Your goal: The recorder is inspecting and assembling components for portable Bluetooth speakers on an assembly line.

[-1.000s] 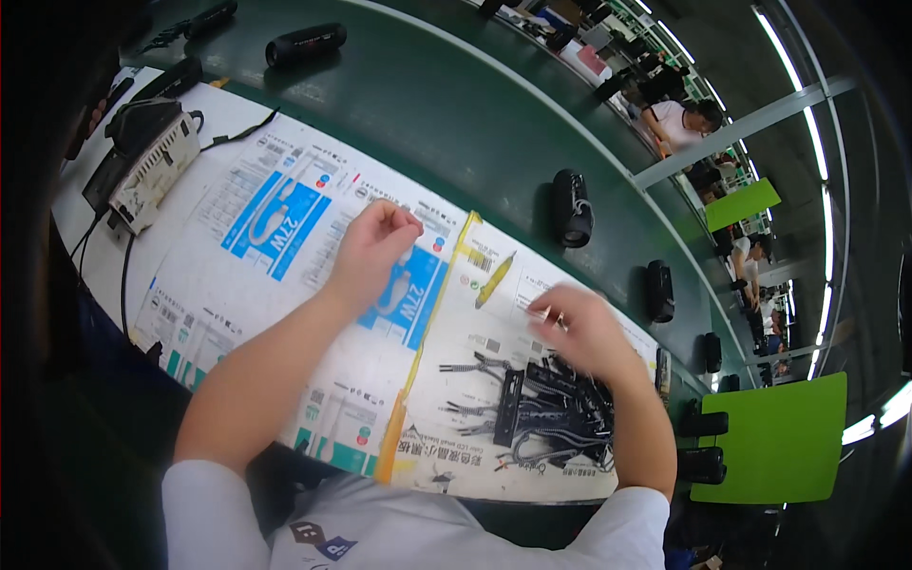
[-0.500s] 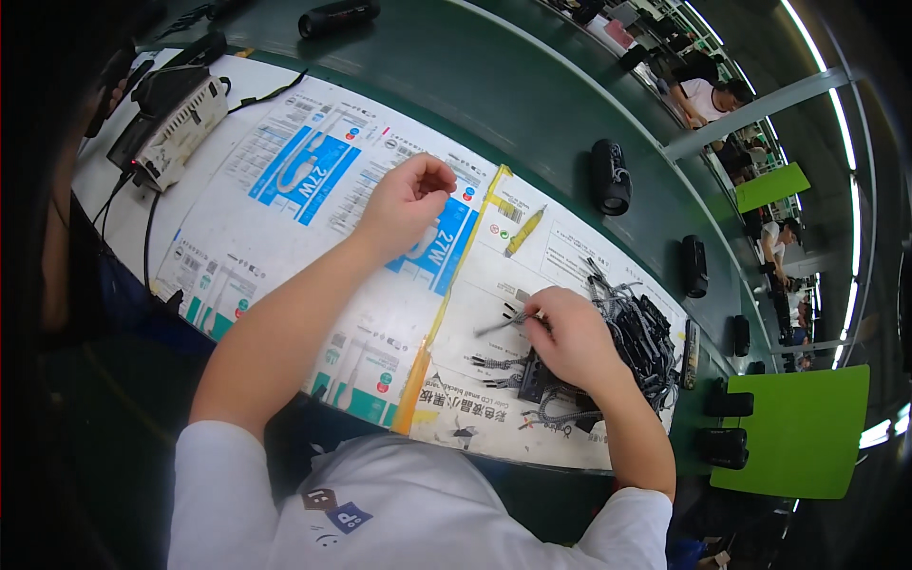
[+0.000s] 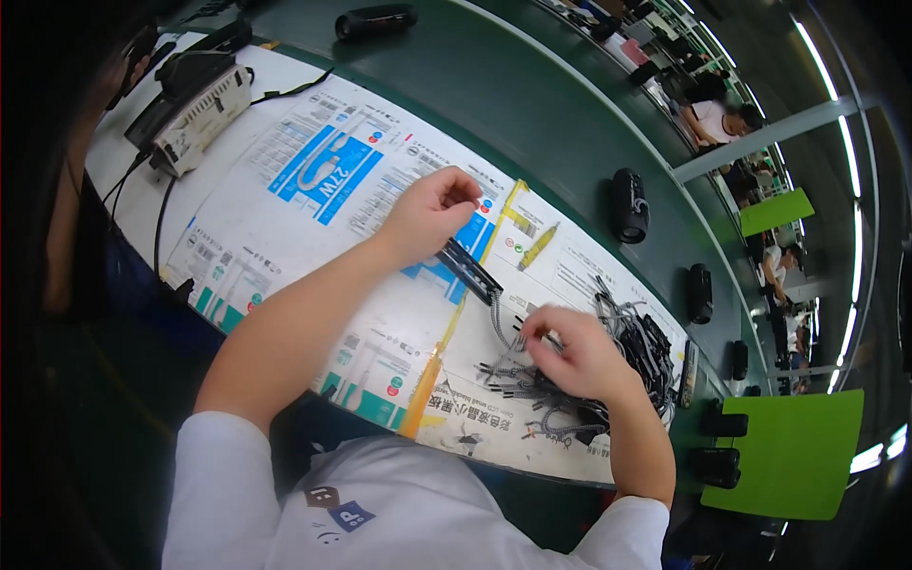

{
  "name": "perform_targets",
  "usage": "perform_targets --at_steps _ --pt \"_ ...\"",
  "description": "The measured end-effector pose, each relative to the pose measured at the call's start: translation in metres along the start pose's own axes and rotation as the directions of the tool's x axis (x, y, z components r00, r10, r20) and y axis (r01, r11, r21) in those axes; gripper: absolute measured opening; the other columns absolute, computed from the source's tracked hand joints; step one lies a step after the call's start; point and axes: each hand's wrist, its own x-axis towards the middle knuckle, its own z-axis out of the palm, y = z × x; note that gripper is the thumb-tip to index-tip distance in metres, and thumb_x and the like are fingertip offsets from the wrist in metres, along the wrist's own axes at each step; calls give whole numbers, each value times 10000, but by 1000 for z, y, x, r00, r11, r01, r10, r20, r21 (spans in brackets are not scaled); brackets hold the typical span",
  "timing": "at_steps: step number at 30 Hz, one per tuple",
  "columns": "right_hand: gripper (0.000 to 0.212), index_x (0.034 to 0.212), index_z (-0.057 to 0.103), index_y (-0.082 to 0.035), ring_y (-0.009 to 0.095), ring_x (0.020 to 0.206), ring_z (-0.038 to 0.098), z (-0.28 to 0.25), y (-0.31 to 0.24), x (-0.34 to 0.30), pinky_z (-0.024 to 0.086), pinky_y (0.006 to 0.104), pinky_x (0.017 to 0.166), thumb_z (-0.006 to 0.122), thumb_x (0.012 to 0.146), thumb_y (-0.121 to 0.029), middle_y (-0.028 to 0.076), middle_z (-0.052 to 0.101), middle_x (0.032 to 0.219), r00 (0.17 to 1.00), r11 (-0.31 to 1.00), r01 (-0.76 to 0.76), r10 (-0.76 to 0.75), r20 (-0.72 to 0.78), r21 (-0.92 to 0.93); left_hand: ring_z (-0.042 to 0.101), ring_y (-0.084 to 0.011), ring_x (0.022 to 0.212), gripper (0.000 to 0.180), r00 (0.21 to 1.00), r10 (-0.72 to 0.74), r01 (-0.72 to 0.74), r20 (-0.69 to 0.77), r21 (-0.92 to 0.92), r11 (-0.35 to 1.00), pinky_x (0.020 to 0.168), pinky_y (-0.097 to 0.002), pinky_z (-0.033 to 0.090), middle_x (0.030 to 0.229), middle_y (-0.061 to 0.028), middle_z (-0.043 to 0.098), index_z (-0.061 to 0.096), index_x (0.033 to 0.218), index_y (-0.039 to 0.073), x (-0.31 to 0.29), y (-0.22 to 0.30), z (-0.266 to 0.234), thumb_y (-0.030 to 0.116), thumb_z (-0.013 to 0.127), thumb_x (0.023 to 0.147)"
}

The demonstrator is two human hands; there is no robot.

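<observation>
My left hand (image 3: pixel 432 217) is over the blue printed area near the mat's middle, fingers curled in toward the thumb. A slim black plastic part (image 3: pixel 472 273) comes out from beneath its palm side; whether the fingers grip it is hidden. From the part's near end a grey braided cord (image 3: pixel 497 318) runs down toward my right hand (image 3: pixel 573 353). There the thumb and fingers are pinched together at the cord, though its exact hold is partly hidden. Just right of that hand lies a tangled pile of black parts with grey braided cords (image 3: pixel 646 347), with loose cord ends (image 3: pixel 513 388) spreading leftward.
Printed cardboard sheets (image 3: pixel 285 275) joined by yellow tape cover the bench, with a yellow pen-like mark or pen (image 3: pixel 540 247) on them. A boxy device with cables (image 3: pixel 195 119) stands far left. Black cylindrical speakers (image 3: pixel 630 206) line the green surface beyond. A green panel (image 3: pixel 788 456) is at right.
The black part has moved from beside my right hand up and left to my left hand, its cord trailing. The whole view has shifted slightly; both hands stay nearly where they were.
</observation>
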Motion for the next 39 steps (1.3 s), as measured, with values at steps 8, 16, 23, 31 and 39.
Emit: perform_targets --at_steps 8,16,23,31,39 --pt "304 1032 593 4 238 742 584 5 -10 38 480 327 665 633 788 -173 151 608 928 928 983 -153 179 -326 103 530 -74 683 157 999 22 -23 30 23 999 642 -229 455 785 -22 581 573 919 22 4 3 -1 7 533 768" --pt "283 909 590 -4 342 812 594 31 -2 51 486 416 715 617 756 -240 171 578 861 970 905 -196 122 -212 -377 510 -72 670 196 996 89 -89 -10 36 995 609 -217 443 785 -25 557 557 931 22 -9 10 6 -28 486 755" --pt "342 1066 520 -8 138 840 555 20 13 -14 469 263 711 604 735 14 51 557 930 856 824 97 217 -469 559 522 -90 860 116 935 135 27 328 -446 895 794 -232 429 901 -22 557 548 896 46 -32 52 18 -26 545 805" --pt "416 1096 467 3 218 728 545 23 20 -102 476 299 613 579 718 -128 132 486 935 680 679 460 144 -719 572 485 -183 928 69 491 552 369 674 -735 569 859 -310 349 960 -65 502 587 811 40 -106 167 86 33 546 866" --pt "661 1122 469 -22 207 699 528 36 33 -103 461 288 558 738 671 -423 125 465 926 549 661 515 236 -802 547 469 -227 877 173 409 611 355 678 -735 578 822 -352 360 969 -114 482 554 751 26 -101 164 115 74 502 909"
